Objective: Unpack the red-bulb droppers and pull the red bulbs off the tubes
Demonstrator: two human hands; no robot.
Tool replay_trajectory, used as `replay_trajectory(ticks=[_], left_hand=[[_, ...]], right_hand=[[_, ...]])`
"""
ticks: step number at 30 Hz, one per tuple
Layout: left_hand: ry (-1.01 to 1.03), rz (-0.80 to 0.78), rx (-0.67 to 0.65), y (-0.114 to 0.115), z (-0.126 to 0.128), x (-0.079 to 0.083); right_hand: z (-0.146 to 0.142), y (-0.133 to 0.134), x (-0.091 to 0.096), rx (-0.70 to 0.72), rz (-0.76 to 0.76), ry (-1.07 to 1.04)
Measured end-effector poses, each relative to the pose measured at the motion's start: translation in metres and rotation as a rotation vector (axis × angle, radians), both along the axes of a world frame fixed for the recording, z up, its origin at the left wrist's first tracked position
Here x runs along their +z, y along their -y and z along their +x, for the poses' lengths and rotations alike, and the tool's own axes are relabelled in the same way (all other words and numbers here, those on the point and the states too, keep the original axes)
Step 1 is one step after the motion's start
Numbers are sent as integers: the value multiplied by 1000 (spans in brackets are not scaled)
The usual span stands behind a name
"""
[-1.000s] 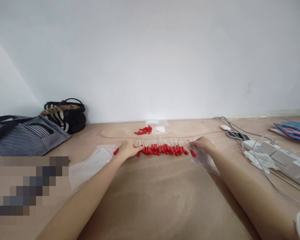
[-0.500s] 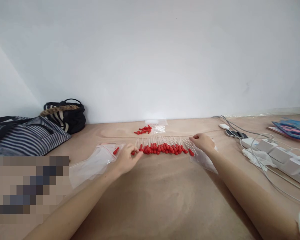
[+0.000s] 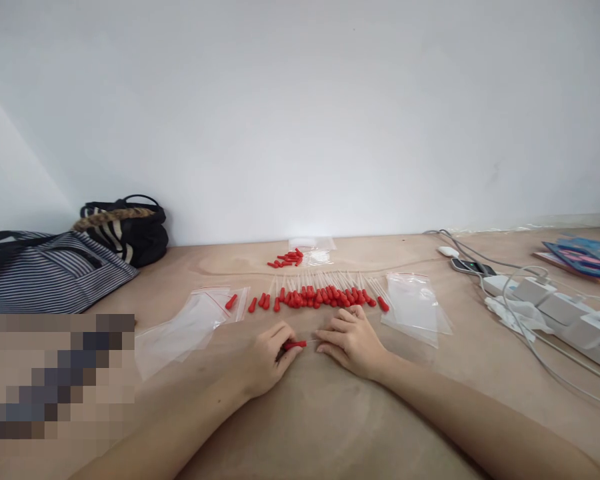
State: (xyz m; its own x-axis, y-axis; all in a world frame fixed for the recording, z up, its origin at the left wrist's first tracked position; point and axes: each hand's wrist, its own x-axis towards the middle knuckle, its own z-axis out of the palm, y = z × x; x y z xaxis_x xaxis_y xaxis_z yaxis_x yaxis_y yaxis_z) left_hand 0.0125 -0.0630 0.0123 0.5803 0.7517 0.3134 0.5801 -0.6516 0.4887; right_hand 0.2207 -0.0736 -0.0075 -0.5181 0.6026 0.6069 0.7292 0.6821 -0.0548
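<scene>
In the head view, the left hand is pinching a red bulb, its round end hidden in the grip, while the right hand is pinching a clear tube, barely showing between the hands, nearer than the red-ended droppers.

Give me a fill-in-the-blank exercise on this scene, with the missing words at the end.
1. A rubber bulb in front of the dropper row is held in the person's ____ hand.
2. All the bulbs in the dropper row are coloured ____.
3. The bulb ends of the dropper row face the person, while the tube ends face the ____.
4. Seen from the person's place, the white chargers lie to the ____ of the striped bag.

Missing words: left; red; wall; right.
</scene>
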Motion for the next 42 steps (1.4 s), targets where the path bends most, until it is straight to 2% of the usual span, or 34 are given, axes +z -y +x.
replay_trajectory(ticks=[4, 11, 17, 20, 23, 26, 28, 31, 34, 36, 39, 42], left_hand=[[13, -32, -9, -1, -1, -4], [6, -27, -19, 3, -4, 0], [-5, 112, -35, 5, -5, -12], [22, 209, 22, -1, -15, -9], [71, 300, 260, -16, -31, 4], [77, 328, 475, -38, -48, 13], [37, 316, 556, -53, -57, 12], [-72, 299, 633, -69, -67, 1], [-132, 353, 653, -74, -69, -9], [-84, 456, 623, -70, -67, -10], [25, 586, 513, -58, -59, -8], [43, 576, 355, -47, -48, -6]], right_hand=[[-1, -3, -1, 30, -2, 4], [0, 1, 1, 69, 3, 18], [0, 2, -1, 71, 14, -16], [7, 0, 0, 47, 6, -61], [15, -5, 3, -67, -7, -195], [20, -16, 7, -210, -37, -351], [26, -27, 9, -329, -65, -426], [46, -44, 9, -560, -95, -485], [73, -57, 8, -760, -190, -470], [89, -63, 7, -848, -276, -462], [102, -67, 2, -900, -340, -456], [104, -68, -4, -902, -380, -442]])
